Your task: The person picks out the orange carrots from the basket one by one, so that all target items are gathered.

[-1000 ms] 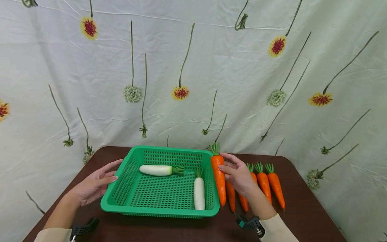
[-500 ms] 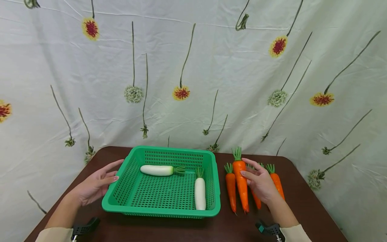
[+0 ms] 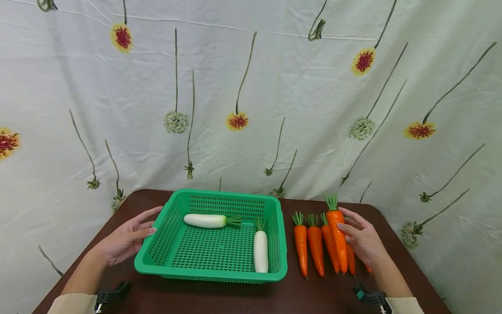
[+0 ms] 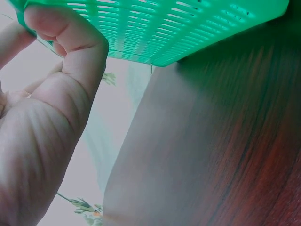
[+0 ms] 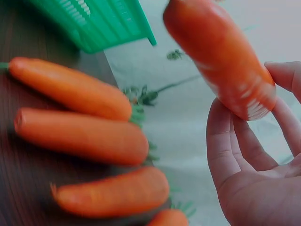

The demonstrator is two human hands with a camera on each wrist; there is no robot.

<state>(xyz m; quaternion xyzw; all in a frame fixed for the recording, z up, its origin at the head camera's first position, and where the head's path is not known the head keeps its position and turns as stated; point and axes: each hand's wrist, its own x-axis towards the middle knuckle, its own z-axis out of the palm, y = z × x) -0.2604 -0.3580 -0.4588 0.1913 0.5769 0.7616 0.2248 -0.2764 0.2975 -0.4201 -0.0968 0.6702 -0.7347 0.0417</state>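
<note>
My right hand (image 3: 362, 235) pinches an orange carrot (image 3: 337, 240) with a green top, thumb on one side and fingers on the other. In the right wrist view this carrot (image 5: 225, 56) is lifted above the others. Below and left of it, more carrots (image 3: 300, 244) lie in a row on the table, some partly hidden by the hand. My left hand (image 3: 127, 240) holds the left rim of a green plastic basket (image 3: 211, 274), with its bent thumb (image 4: 70, 28) at the rim. Inside lie two white radishes, one crosswise (image 3: 205, 220) and one lengthwise (image 3: 260, 252).
The dark wooden table (image 3: 219, 298) has rounded back corners. Right behind it hangs a pale cloth (image 3: 219, 87) printed with flowers. A black wrist strap (image 3: 372, 297) is on the right wrist, another (image 3: 111, 294) on the left.
My right hand has carried the carrot rightward from beside the basket's right rim to over the right part of the carrot row. The left hand and basket stay in place.
</note>
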